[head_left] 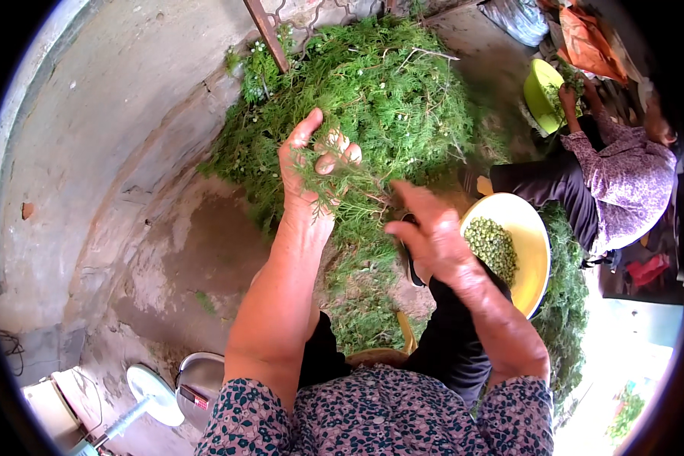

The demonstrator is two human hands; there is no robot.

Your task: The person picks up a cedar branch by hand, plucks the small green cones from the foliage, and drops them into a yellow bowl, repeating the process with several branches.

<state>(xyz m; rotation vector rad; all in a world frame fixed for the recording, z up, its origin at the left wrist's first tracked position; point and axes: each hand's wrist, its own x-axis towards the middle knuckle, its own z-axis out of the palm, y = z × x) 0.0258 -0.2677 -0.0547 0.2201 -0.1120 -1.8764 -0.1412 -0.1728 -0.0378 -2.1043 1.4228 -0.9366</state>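
Note:
My left hand is raised in front of me and grips a bunch of feathery green stalks. My right hand reaches in from the right, its fingers at the stalks' lower ends, slightly blurred. A large heap of the same green plants lies on the ground behind both hands. Just right of my right hand sits a yellow bowl holding small green pods.
Another person in a patterned top crouches at the right, a hand in a second yellow-green bowl. More green stalks lie right of my bowl. A metal pan and a white fan-like object sit at lower left on concrete.

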